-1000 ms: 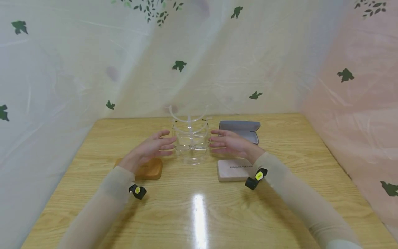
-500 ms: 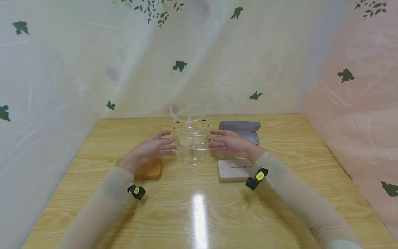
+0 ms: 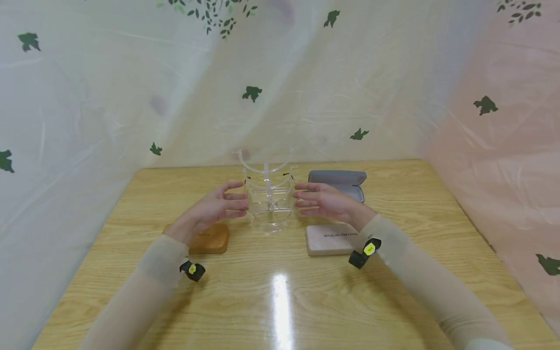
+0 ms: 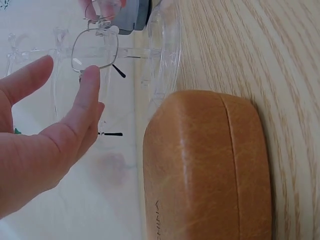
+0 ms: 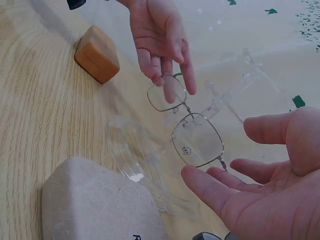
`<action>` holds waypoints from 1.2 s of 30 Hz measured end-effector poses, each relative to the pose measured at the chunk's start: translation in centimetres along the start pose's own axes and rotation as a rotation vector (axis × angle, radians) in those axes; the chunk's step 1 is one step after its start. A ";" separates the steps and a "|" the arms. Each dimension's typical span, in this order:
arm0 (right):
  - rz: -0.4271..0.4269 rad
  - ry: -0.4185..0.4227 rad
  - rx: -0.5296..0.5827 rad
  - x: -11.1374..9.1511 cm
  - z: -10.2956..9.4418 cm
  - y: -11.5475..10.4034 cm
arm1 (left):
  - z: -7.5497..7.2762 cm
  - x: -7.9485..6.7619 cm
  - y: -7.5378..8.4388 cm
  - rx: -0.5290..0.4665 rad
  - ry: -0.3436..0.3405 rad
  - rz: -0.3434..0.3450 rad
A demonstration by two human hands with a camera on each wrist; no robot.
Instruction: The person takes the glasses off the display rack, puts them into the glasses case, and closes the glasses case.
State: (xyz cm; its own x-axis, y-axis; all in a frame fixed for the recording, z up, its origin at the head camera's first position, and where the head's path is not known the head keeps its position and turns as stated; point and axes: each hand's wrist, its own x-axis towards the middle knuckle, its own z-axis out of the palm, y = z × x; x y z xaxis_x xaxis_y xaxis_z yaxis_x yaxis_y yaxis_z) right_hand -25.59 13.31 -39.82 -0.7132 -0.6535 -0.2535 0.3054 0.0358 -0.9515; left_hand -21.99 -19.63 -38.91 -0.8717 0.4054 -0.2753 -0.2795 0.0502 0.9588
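Observation:
Wire-rimmed eyeglasses [image 3: 262, 210] with thin metal rims and dark temple tips sit at a clear plastic glasses stand [image 3: 273, 227]. My left hand [image 3: 216, 206] is at their left side, its straight fingers at the frame's edge and the thumb apart. On the opposite side my right hand [image 3: 330, 201] holds its extended fingers by the hinge, thumb raised. The right wrist view shows both lenses [image 5: 202, 140] between the two hands. In the left wrist view the near lens [image 4: 95, 47] is just beyond my fingertips. Whether the glasses rest on the stand I cannot tell.
A brown glasses case [image 3: 212, 240] lies closed under my left wrist. A closed pale pink case [image 3: 332, 240] with lettering is below my right hand. Behind that hand stands an open grey case [image 3: 337, 177]. Patterned sheeting hangs around the wooden table [image 3: 236, 301].
The glasses' dark temple tips have shifted slightly downward in the head view, so the frame's tilt differs a little. My left fingertips have edged right; my right wrist has turned slightly.

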 end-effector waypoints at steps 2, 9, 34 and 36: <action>-0.003 -0.010 -0.005 -0.1 0.1 -0.1 | 0.1 -0.1 0.0 0.000 0.007 0.009; -0.021 -0.031 -0.015 -0.9 0.7 -0.6 | 0.3 -0.8 0.3 0.029 0.042 0.016; -0.016 -0.066 0.001 -5.7 1.1 -1.3 | 2.6 -4.2 0.7 0.105 -0.088 0.086; -0.026 -0.075 -0.008 -6.1 0.8 -1.3 | 2.8 -4.3 0.7 0.112 -0.095 0.081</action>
State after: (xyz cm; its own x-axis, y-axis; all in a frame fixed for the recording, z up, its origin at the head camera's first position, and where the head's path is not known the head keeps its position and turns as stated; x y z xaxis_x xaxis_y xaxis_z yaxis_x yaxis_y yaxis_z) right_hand -21.16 16.62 -36.87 -0.6716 -0.7090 -0.2150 0.2820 0.0237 -0.9591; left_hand -17.29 -18.84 -36.83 -0.8462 0.4964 -0.1938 -0.1581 0.1133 0.9809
